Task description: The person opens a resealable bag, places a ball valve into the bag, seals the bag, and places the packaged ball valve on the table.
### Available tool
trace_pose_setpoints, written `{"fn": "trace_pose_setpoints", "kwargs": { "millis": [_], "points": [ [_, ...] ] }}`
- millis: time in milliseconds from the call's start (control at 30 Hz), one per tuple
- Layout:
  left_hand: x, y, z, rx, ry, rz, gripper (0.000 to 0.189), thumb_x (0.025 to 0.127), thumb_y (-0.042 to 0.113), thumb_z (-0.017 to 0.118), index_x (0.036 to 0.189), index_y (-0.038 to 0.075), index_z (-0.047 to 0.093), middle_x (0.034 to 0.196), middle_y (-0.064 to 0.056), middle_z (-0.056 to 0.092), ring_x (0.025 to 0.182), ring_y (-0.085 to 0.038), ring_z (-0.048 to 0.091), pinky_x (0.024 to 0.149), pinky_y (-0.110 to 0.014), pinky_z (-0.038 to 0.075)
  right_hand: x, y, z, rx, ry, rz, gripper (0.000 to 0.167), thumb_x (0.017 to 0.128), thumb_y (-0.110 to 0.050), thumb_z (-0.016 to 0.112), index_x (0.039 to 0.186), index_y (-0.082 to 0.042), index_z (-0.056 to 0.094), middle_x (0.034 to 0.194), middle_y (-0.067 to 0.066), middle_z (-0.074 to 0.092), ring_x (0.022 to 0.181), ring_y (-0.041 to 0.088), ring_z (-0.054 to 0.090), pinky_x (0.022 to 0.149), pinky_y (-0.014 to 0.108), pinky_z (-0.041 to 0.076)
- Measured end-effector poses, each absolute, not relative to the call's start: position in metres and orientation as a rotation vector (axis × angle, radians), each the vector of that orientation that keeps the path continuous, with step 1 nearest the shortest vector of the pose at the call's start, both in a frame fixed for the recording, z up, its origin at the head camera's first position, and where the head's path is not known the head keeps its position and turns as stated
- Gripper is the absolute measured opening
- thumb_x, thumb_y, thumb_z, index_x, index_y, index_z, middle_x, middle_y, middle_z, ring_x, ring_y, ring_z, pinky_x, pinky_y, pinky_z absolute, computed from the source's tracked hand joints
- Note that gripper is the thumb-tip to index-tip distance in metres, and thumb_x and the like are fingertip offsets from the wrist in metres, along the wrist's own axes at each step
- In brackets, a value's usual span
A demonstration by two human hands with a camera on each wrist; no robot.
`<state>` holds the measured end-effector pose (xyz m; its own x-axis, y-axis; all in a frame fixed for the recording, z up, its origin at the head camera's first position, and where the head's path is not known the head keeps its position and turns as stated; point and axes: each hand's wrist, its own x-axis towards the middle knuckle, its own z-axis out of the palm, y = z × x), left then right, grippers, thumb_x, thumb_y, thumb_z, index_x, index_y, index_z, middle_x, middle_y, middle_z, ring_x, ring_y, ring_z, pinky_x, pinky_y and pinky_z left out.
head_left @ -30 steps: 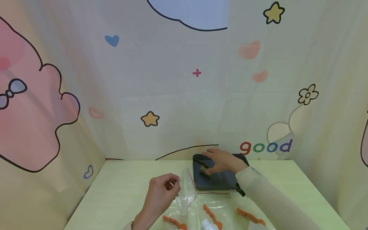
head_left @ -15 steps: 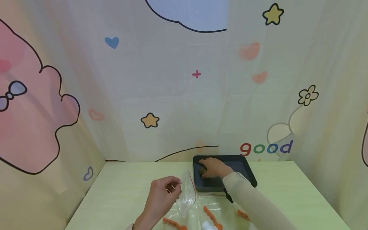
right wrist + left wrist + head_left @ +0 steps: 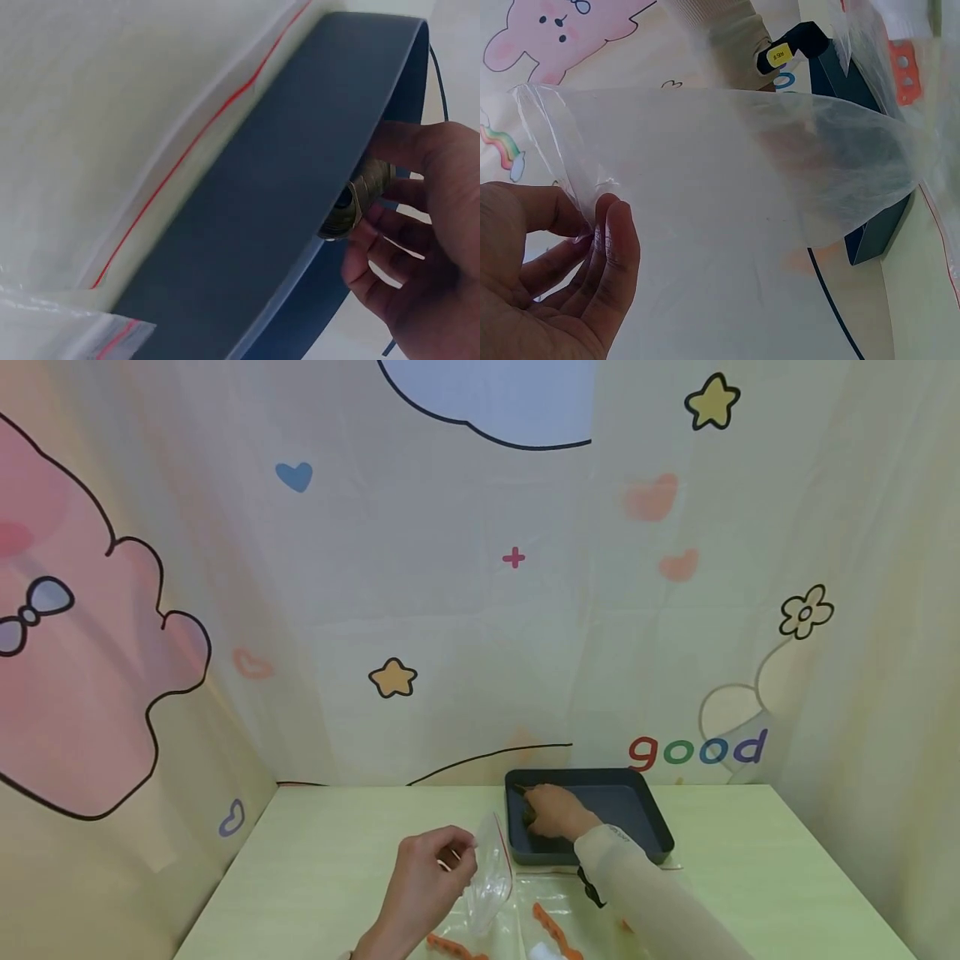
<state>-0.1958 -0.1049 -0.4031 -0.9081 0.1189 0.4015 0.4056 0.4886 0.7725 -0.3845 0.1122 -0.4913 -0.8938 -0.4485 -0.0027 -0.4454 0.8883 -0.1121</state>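
My left hand (image 3: 431,881) pinches the edge of a clear zip bag (image 3: 491,881) with a red seal line, holding it up over the table. In the left wrist view the bag (image 3: 697,165) spreads away from thumb and fingers, and I see nothing inside it. My right hand (image 3: 557,812) reaches into the left part of a dark blue-grey tray (image 3: 622,802). There its thumb and fingers curl round a small olive-brown wound roll (image 3: 367,191) with a dark hole in its end. The hand and tray wall hide part of the roll.
In front of the tray lie clear plastic bags (image 3: 592,893) with red seal lines, and orange strips (image 3: 553,927) with white parts among them. A printed curtain (image 3: 450,610) stands behind the pale table (image 3: 337,860).
My right hand has moved down and left into the tray, and its fingers have closed round the roll. The left hand keeps the bag in nearly the same place.
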Motion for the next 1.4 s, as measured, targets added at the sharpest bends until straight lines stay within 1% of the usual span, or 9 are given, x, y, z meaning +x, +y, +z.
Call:
{"fn": "trace_pose_setpoints", "kwargs": {
  "millis": [67,167,233,300,467,733,1000,1233,1400],
  "points": [
    [-0.196,-0.105,-0.403,-0.442,-2.446,-1.379,0.013,0.084,0.000,0.065,0.085,0.010,0.072,0.069,0.005,0.067,0.057,0.001,0.056,0.058,-0.019,0.052,-0.383,0.110,-0.492,-0.705,3.041,-0.121,0.036,0.080,-0.024,0.081,0.109,-0.008,0.069,0.107,0.008,0.070,0.096,0.025,0.065,0.080,0.041,0.054],
    [-0.196,-0.105,-0.403,-0.438,-2.449,-1.371,0.012,0.084,0.000,0.065,0.086,0.009,0.072,0.070,0.004,0.067,0.057,0.001,0.056,0.058,-0.019,0.051,-0.380,0.105,-0.492,-0.668,3.068,-0.077,0.018,0.080,-0.024,0.079,0.088,-0.011,0.069,0.097,0.006,0.069,0.085,0.024,0.065,0.073,0.042,0.054],
    [-0.196,-0.105,-0.404,-0.438,-2.453,-1.366,0.012,0.084,0.000,0.065,0.085,0.009,0.072,0.070,0.004,0.067,0.058,0.001,0.056,0.058,-0.018,0.052,-0.378,0.103,-0.493,-0.641,3.081,-0.044,0.016,0.081,-0.022,0.078,0.076,-0.013,0.065,0.091,0.006,0.068,0.078,0.023,0.063,0.068,0.042,0.053],
    [-0.196,-0.105,-0.404,-0.439,-2.458,-1.363,0.013,0.084,0.000,0.065,0.085,0.010,0.072,0.070,0.005,0.067,0.058,0.002,0.056,0.058,-0.018,0.052,-0.375,0.101,-0.493,-0.618,3.085,-0.018,0.019,0.081,-0.020,0.076,0.071,-0.014,0.062,0.089,0.007,0.068,0.074,0.023,0.063,0.066,0.043,0.053],
    [-0.195,-0.105,-0.404,-0.453,-2.455,-1.358,0.013,0.085,0.000,0.064,0.086,0.011,0.072,0.070,0.005,0.067,0.058,0.002,0.056,0.058,-0.018,0.051,-0.370,0.101,-0.492,-0.584,3.075,0.025,0.009,0.082,-0.018,0.074,0.084,-0.011,0.069,0.094,0.009,0.068,0.078,0.025,0.062,0.069,0.043,0.054],
    [-0.194,-0.106,-0.402,-0.453,-2.422,-1.360,0.014,0.084,-0.002,0.065,0.085,0.011,0.072,0.067,0.004,0.067,0.056,0.002,0.056,0.055,-0.019,0.051,-0.362,0.108,-0.479,-0.577,3.042,-0.059,0.016,0.079,-0.014,0.076,0.091,-0.007,0.068,0.094,0.011,0.067,0.075,0.022,0.057,0.068,0.041,0.050],
    [-0.194,-0.106,-0.403,-0.444,-2.402,-1.361,0.014,0.083,-0.003,0.065,0.084,0.010,0.072,0.067,0.005,0.066,0.056,0.002,0.056,0.056,-0.019,0.051,-0.355,0.119,-0.462,-0.546,3.007,-0.199,0.018,0.076,-0.013,0.079,0.077,-0.009,0.062,0.088,0.012,0.060,0.071,0.024,0.052,0.063,0.040,0.045],
    [-0.193,-0.106,-0.403,-0.442,-2.403,-1.361,0.014,0.084,-0.002,0.065,0.084,0.011,0.072,0.067,0.005,0.067,0.057,0.002,0.056,0.056,-0.019,0.051,-0.352,0.134,-0.458,-0.554,2.982,-0.381,0.023,0.071,-0.004,0.072,0.066,-0.014,0.052,0.065,0.001,0.048,0.056,0.017,0.038,0.052,0.032,0.031],
    [-0.194,-0.107,-0.403,-0.432,-2.401,-1.371,0.014,0.084,-0.002,0.065,0.085,0.010,0.072,0.068,0.004,0.067,0.056,0.002,0.056,0.056,-0.019,0.051,-0.347,0.143,-0.450,-0.566,2.977,-0.508,0.022,0.069,-0.004,0.072,0.064,-0.015,0.054,0.059,-0.002,0.045,0.050,0.015,0.037,0.047,0.030,0.028]
  ]
}}
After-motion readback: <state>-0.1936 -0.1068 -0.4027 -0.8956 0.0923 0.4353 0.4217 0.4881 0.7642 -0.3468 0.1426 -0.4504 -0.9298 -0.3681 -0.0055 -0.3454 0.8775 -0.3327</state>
